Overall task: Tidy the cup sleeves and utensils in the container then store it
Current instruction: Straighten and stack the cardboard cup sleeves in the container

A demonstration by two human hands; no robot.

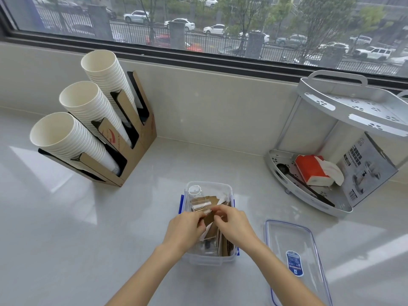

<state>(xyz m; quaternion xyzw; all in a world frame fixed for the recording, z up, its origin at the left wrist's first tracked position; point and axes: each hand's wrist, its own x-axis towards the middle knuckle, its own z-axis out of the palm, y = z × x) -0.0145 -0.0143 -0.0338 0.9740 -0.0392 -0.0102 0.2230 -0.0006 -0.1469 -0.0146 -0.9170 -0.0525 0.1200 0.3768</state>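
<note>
A clear plastic container (223, 186) with blue side clips stands on the counter in front of me, lid off. Inside are brown cardboard cup sleeves (227, 246), wrapped utensils (204, 205) and a clear plastic cup (194, 192) at the far end. My left hand (183, 230) and my right hand (234, 224) meet over the middle of the container, fingers pinched on a brown cup sleeve (208, 218) and its neighbours. The container's clear lid (293, 259) with a blue label lies flat to the right.
A cardboard dispenser (132, 155) holding three stacks of white paper cups (72, 138) stands at the back left. A white two-tier corner rack (335, 202) at the right holds a red tissue pack, a black scoop and a grey box. A window runs along the back.
</note>
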